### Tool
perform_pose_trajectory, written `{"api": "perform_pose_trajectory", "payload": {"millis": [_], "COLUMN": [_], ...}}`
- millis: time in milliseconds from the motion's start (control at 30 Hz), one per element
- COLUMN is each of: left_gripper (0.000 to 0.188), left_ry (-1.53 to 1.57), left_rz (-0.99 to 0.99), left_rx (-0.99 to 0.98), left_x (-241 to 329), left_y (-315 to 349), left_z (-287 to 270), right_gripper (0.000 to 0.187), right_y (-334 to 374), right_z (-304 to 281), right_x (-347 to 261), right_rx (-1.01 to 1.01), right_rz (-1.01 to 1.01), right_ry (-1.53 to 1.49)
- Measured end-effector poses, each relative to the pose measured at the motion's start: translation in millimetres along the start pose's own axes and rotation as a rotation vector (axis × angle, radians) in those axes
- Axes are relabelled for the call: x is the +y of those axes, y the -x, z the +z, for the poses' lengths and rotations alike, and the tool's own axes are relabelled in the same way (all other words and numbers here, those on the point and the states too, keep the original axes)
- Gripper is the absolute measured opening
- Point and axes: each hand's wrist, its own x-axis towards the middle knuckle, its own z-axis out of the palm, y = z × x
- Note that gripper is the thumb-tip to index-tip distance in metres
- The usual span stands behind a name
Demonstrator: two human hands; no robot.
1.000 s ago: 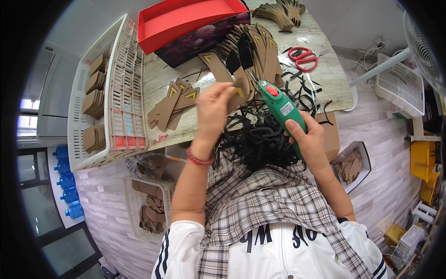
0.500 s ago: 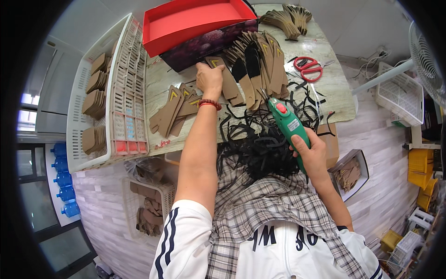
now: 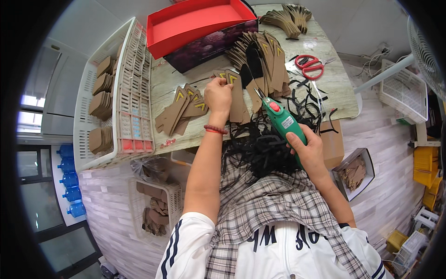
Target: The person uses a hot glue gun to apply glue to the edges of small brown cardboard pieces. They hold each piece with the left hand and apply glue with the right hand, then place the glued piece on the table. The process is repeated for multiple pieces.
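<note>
Left hand was out on the counter, fingers pinched on a brown card piece. Right hand gripped the green cutter near the edge. Picking step, it looked; next called for bringing piece to blade.

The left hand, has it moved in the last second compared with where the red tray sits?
Yes. The left hand has reached forward across the table toward the red tray, away from the body, and now rests on the brown card pieces there.
</note>
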Motion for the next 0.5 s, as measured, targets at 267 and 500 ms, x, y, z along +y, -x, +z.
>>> {"api": "perform_pose_trajectory", "payload": {"millis": [267,500], "left_gripper": [0.01,0.013], "left_ry": [0.232,0.867], "left_rz": [-0.027,-0.16], "left_rx": [0.147,0.076], "left_x": [10.2,11.1], "left_y": [27.8,34.5], "left_z": [-1.2,-17.7], "right_gripper": [0.039,0.038], "right_y": [4.8,6.2], "right_z": [0.0,1.4], "right_x": [3.2,4.0], "right_rx": [0.0,0.014], "right_rz": [-0.019,-0.017], "right_ry": [-0.027,-0.027]}}
